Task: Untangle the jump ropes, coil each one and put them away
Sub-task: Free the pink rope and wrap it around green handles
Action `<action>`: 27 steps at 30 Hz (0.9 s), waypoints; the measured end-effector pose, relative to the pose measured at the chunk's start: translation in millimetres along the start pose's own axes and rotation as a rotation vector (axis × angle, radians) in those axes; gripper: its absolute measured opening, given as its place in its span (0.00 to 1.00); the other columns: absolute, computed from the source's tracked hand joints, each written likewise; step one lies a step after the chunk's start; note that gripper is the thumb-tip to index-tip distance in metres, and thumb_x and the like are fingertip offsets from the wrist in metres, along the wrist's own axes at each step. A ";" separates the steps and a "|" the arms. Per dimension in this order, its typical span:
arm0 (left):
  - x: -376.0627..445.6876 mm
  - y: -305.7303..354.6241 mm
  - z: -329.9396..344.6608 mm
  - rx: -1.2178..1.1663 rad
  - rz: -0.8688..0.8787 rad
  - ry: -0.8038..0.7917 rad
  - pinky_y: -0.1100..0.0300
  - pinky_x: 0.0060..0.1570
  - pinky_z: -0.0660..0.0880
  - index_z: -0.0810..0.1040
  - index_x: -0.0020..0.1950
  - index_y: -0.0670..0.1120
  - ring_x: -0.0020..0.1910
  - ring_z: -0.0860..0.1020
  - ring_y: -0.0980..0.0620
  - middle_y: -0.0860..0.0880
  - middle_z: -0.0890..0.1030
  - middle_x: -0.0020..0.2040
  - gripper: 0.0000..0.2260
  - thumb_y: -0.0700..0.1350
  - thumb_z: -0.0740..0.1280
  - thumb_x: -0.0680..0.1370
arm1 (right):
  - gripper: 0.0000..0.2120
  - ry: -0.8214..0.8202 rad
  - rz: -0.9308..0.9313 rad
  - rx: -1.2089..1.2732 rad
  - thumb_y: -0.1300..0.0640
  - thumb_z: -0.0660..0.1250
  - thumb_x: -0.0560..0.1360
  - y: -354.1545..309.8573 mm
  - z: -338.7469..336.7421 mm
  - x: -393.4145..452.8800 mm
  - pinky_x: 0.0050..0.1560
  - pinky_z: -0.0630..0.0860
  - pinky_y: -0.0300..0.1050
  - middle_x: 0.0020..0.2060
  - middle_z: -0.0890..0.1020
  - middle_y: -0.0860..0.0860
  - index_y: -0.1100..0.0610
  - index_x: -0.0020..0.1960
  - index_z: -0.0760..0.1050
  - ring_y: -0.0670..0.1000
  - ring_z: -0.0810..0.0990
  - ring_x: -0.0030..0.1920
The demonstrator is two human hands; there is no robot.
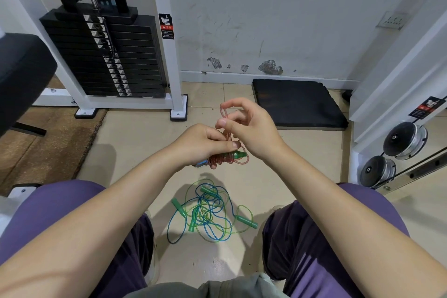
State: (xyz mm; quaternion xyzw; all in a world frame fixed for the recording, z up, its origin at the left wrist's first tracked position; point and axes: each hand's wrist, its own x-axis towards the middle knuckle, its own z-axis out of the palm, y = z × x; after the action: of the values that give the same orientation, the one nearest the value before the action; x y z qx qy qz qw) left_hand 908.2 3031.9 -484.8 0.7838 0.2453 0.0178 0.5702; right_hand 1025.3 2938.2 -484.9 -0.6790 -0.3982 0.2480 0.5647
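- The red jump rope (pixel 225 158) is out of the tangle and mostly wound into a tight bundle around its green handles, held in the air above the floor (pixel 135 133) between the person's knees.
- The left hand (pixel 203 145) grips that bundle, fingers curled round it with the thumb pressed on top.
- The right hand (pixel 246 126) pinches a last red loop between thumb and forefinger just above the bundle; judging by this, the first coil is nearly finished.
- The blue and green jump ropes (pixel 208 213) lie knotted together on the floor near the person's feet, well below the hands, with green handles sticking out; both are untouched.
- Nothing is put away yet.
- No box, bag or other container shows, so where the ropes go cannot be told.
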 end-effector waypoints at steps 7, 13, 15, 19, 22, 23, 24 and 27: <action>0.5 2.0 0.1 -0.062 -0.006 0.006 0.72 0.20 0.63 0.84 0.50 0.38 0.21 0.71 0.60 0.54 0.80 0.25 0.13 0.48 0.71 0.77 | 0.10 0.058 0.107 0.300 0.66 0.70 0.74 -7.2 -1.9 -3.9 0.31 0.70 0.30 0.33 0.82 0.55 0.67 0.54 0.79 0.42 0.77 0.29; 1.5 1.7 -9.4 -0.171 0.014 0.070 0.69 0.21 0.64 0.83 0.49 0.41 0.27 0.76 0.56 0.49 0.82 0.32 0.11 0.48 0.69 0.78 | 0.06 0.082 0.203 0.527 0.57 0.70 0.73 -7.1 -12.1 4.1 0.25 0.58 0.33 0.30 0.79 0.50 0.60 0.46 0.79 0.45 0.63 0.26; 5.8 -2.3 -17.8 -0.187 0.035 0.180 0.68 0.22 0.64 0.84 0.50 0.44 0.31 0.78 0.50 0.43 0.84 0.40 0.11 0.51 0.69 0.77 | 0.09 0.081 0.198 0.601 0.54 0.70 0.71 -10.0 -19.5 5.0 0.24 0.54 0.34 0.29 0.78 0.50 0.59 0.45 0.79 0.43 0.62 0.23; 9.1 -4.1 -21.1 -0.285 0.095 0.335 0.70 0.22 0.65 0.84 0.50 0.45 0.29 0.78 0.51 0.40 0.82 0.39 0.08 0.48 0.69 0.78 | 0.09 0.019 0.220 0.652 0.52 0.66 0.74 -11.6 -18.6 2.4 0.26 0.51 0.36 0.29 0.76 0.50 0.58 0.42 0.79 0.43 0.61 0.23; 9.0 -4.5 -16.2 -0.281 0.137 0.384 0.72 0.23 0.65 0.84 0.47 0.46 0.26 0.75 0.57 0.44 0.80 0.34 0.06 0.46 0.69 0.78 | 0.10 -0.034 0.265 0.698 0.52 0.65 0.77 -11.9 -17.5 2.5 0.27 0.55 0.36 0.33 0.76 0.51 0.58 0.44 0.79 0.44 0.63 0.26; 9.2 -5.0 -15.9 -0.280 0.142 0.397 0.72 0.23 0.65 0.84 0.47 0.46 0.25 0.75 0.58 0.45 0.80 0.34 0.06 0.46 0.69 0.78 | 0.09 -0.054 0.268 0.703 0.53 0.65 0.77 -12.4 -18.6 2.3 0.27 0.56 0.35 0.34 0.76 0.51 0.58 0.47 0.80 0.44 0.64 0.28; 9.6 -5.5 -16.0 -0.278 0.149 0.407 0.72 0.23 0.65 0.84 0.47 0.46 0.25 0.74 0.59 0.46 0.81 0.34 0.05 0.46 0.70 0.78 | 0.08 -0.064 0.264 0.683 0.55 0.65 0.77 -12.1 -19.9 2.2 0.28 0.58 0.35 0.35 0.77 0.51 0.59 0.50 0.80 0.45 0.64 0.29; 9.2 -5.7 -15.8 -0.275 0.170 0.416 0.72 0.23 0.65 0.85 0.47 0.47 0.26 0.75 0.58 0.46 0.82 0.35 0.05 0.46 0.70 0.78 | 0.07 0.029 0.213 0.409 0.62 0.70 0.74 -10.2 -21.0 0.8 0.29 0.62 0.36 0.34 0.80 0.51 0.59 0.52 0.81 0.46 0.66 0.30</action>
State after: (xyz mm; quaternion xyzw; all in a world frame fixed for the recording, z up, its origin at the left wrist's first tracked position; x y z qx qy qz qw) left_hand 909.4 3051.0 -486.7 0.6961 0.2858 0.2597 0.6052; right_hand 1039.5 2927.3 -470.0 -0.5919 -0.2577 0.3721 0.6669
